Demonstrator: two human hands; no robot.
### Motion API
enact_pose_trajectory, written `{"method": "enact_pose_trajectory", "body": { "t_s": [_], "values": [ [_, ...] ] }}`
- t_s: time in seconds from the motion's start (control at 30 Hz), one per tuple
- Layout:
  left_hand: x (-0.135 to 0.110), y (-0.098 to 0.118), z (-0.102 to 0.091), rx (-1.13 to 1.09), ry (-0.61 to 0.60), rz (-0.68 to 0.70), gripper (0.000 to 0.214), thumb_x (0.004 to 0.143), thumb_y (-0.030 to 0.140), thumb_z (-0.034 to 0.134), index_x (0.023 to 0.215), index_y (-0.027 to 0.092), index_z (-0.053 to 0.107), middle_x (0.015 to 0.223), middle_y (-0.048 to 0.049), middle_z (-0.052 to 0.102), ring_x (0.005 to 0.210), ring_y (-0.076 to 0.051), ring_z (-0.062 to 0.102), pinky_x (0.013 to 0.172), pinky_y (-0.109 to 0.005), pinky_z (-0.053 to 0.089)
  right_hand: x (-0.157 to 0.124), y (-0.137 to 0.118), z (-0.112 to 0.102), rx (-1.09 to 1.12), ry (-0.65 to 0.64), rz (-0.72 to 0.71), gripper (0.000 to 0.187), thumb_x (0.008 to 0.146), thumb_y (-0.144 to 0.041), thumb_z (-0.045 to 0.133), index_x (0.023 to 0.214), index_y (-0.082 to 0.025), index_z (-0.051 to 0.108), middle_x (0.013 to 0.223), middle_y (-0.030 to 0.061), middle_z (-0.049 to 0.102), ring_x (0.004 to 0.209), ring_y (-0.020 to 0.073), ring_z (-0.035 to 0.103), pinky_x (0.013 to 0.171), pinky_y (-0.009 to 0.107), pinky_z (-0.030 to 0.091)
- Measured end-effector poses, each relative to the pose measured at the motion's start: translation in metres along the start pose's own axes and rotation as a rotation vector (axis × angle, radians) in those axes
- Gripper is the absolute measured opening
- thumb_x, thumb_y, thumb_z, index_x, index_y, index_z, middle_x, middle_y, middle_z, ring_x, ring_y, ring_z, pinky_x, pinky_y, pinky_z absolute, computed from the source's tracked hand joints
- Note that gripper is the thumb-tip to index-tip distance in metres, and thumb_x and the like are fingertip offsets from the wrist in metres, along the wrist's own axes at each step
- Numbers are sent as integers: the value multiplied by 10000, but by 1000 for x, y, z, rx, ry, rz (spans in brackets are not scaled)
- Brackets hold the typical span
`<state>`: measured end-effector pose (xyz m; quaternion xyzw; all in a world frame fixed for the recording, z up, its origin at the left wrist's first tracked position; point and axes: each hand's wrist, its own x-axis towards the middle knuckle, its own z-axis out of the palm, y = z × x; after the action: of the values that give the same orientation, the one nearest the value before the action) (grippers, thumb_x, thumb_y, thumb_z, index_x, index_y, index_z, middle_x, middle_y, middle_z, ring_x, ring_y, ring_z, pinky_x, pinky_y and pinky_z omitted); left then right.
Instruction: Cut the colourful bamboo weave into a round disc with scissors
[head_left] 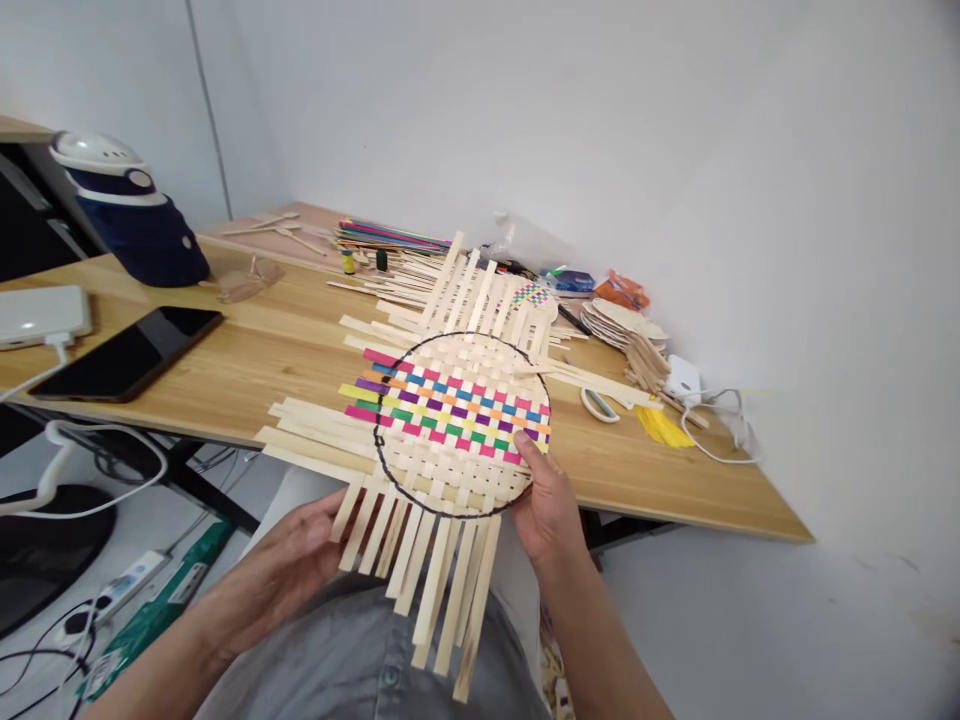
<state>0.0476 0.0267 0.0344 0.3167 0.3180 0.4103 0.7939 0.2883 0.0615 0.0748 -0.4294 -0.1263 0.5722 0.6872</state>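
A mat woven from bamboo strips (480,455) is held up in front of me above my lap. A black circle is drawn on it, and rows of pink, blue, orange, purple, yellow and green strips cross its middle. Loose strip ends stick out at the top, the left and the bottom. My right hand (551,505) grips the mat's right edge, thumb on top and fingers hidden behind. My left hand (300,545) is at the lower left, its fingers stretched out and partly behind the hanging strip ends. Whether it presses on them cannot be seen.
On the wooden table (300,330) are a phone (131,350), a navy-covered bottle (135,215), a white power bank (45,315), glasses (251,278), coloured strips (397,236), scissors with a white handle (600,405) and stacked woven rounds (619,325). Cables and a power strip (124,590) lie at lower left.
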Motion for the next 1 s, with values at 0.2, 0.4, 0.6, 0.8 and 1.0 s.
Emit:
{"method": "enact_pose_trajectory", "body": {
  "t_s": [0.2, 0.4, 0.6, 0.8, 1.0],
  "values": [
    [6, -1, 1, 32, 268, -31, 271, 660, 443, 860, 699, 183, 792, 726, -67, 787, 698, -230, 726, 621, -256, 568, -7, 3, -2, -19, -24, 23, 494, 542, -251, 913, 995, -158, 742, 920, 71, 802, 1017, 323, 724, 926, 479, 577],
    [0, 4, 15, 88, 388, -117, 316, 642, 402, 874, 850, 174, 808, 796, -99, 813, 758, -320, 762, 628, -363, 615, -10, 6, -1, -71, -86, 54, 452, 560, -308, 910, 959, -158, 757, 900, 80, 803, 985, 325, 733, 910, 476, 579],
    [6, 5, 21, 84, 474, -124, 285, 680, 382, 857, 771, 118, 799, 811, -134, 815, 825, -319, 770, 730, -333, 622, -8, -4, -3, -240, -233, 49, 471, 664, -417, 850, 1035, -148, 743, 989, 85, 794, 957, 283, 733, 804, 382, 603],
    [9, 7, 8, 22, 502, -94, 164, 749, 295, 815, 738, 133, 790, 799, -112, 817, 735, -283, 774, 636, -293, 617, 24, -47, -59, -912, 33, -457, 518, 861, -575, 536, 1131, -149, 657, 998, 143, 772, 764, 245, 723, 555, 339, 572],
    [12, 11, 10, 9, 537, -70, 126, 811, 232, 755, 741, 133, 789, 804, -114, 818, 724, -256, 773, 622, -258, 607, 88, -108, -95, -1552, 247, -861, 395, 874, -298, 430, 1126, -103, 663, 1332, 220, 607, 1314, 319, 477, 1140, 495, 311]
  ]
}}
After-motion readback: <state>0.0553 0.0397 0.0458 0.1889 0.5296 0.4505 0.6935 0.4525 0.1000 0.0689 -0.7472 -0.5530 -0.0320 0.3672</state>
